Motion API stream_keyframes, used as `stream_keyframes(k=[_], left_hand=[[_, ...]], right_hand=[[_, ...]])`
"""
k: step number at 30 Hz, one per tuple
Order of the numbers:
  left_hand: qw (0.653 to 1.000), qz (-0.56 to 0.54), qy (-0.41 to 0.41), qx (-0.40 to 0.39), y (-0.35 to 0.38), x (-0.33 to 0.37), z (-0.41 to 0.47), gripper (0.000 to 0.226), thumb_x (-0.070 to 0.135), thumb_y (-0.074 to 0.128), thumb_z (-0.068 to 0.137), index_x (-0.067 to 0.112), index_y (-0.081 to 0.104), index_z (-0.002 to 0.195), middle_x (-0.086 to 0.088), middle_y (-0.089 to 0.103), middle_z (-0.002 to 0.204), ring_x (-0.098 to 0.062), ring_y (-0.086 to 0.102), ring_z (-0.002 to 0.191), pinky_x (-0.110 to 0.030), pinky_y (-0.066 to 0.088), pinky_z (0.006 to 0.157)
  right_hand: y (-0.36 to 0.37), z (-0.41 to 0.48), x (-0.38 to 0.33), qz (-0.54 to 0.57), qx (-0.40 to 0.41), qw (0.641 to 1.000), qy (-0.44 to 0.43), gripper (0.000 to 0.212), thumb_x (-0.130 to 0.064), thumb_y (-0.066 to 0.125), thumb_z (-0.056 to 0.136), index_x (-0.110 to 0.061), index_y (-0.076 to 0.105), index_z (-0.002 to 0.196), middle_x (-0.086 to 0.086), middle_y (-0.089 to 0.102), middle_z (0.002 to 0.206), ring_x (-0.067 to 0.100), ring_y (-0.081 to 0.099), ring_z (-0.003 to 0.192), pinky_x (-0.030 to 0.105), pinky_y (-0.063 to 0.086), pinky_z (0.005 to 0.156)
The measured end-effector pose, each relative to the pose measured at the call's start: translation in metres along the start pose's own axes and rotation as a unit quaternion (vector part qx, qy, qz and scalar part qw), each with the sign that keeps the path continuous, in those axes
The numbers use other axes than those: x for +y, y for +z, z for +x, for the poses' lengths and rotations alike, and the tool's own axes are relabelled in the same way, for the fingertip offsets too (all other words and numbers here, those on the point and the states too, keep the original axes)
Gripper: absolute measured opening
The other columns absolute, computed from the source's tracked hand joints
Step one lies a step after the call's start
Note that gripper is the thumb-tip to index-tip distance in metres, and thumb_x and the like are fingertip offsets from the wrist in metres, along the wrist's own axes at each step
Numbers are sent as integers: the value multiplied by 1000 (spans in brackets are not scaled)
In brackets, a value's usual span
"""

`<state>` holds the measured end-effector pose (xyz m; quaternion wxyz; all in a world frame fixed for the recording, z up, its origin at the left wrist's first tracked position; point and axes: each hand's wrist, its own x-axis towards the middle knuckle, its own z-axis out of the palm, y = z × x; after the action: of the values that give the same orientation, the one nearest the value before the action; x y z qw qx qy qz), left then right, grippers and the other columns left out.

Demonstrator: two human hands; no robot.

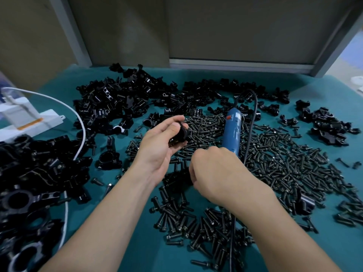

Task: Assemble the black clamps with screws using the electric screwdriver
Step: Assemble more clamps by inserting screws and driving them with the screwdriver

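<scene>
The left hand (pixel 157 146) curls its fingers and thumb round a black clamp (pixel 179 132), up above the screws (pixel 275 163). The clamp looks hard, stiff and light, so gripping its sides should work. The right hand (pixel 216 173) bends down over the screws; I cannot tell if it pinches one. They look tiny and easy to drop. The blue screwdriver (pixel 231 130) lies on the screws just beyond.

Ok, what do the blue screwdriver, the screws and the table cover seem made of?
Electric screwdriver: smooth blue casing, likely plastic, soft sheen. Screws: dark metal, probably blackened steel, faint glints on threads. Table cover: teal, matte, probably fabric; no reflections.
</scene>
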<state>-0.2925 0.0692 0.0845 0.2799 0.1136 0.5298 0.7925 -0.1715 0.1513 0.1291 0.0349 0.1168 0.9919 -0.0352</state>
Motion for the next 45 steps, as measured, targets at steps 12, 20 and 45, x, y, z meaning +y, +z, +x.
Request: stream_keyframes(k=[12,20,45], left_hand=[[1000,13,2,0,-1,0,0,27,10,54,107,20,78,105,-2,77,102,-14,71,100,-33,61,86],[1000,13,1,-5,0,1,-1,30,9,54,107,22,80,101,-3,78,102,-17,71,103,-29,61,80],[993,-29,-62,-95,-1,0,-1,27,-2,61,96,16,75,112,-8,77,111,-16,75,101,-29,62,84]], right_hand=[[-22,-2,27,30,-12,999,20,9,-26,75,82,-30,78,74,-13,71,75,12,66,80,35,48,99],[-26,-9,8,-77,-96,992,-20,36,-55,86,69,-26,67,81,-14,64,82,16,63,86,37,36,97],[-11,11,46,796,108,590,82,20,-10,67,93,-16,81,80,16,77,85,15,72,65,20,53,52]])
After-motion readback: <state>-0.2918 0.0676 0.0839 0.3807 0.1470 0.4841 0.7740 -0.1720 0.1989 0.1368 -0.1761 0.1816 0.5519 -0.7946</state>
